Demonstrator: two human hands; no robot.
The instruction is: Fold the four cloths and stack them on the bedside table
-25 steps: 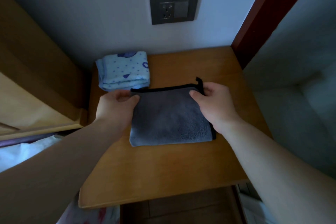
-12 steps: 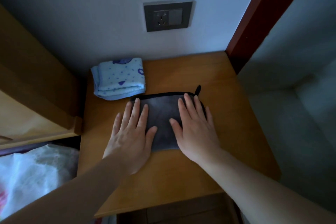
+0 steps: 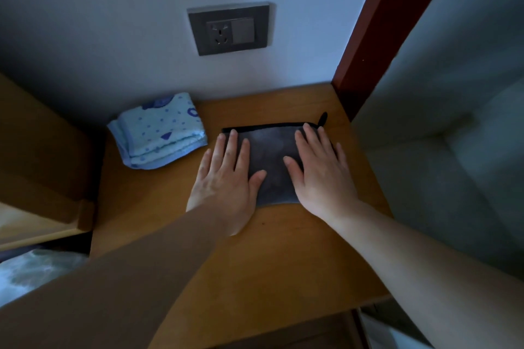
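Observation:
A folded dark grey cloth (image 3: 270,156) with black trim and a small hanging loop lies flat on the wooden bedside table (image 3: 255,263). My left hand (image 3: 226,178) presses on its left side with straight fingers. My right hand (image 3: 320,173) lies flat on its right side the same way. A folded light blue cloth (image 3: 158,133) with a dark blue pattern sits at the table's back left corner, apart from both hands.
A grey wall socket (image 3: 229,28) is on the wall behind the table. A wooden bed frame (image 3: 42,178) stands to the left, with pale bedding (image 3: 34,272) below it. A dark red post (image 3: 377,37) and a grey cushioned surface (image 3: 453,150) are to the right.
One second ago both hands pinched the grey cloth's far corners. They then folded it smaller and now press flat on it. The view has shifted a little.

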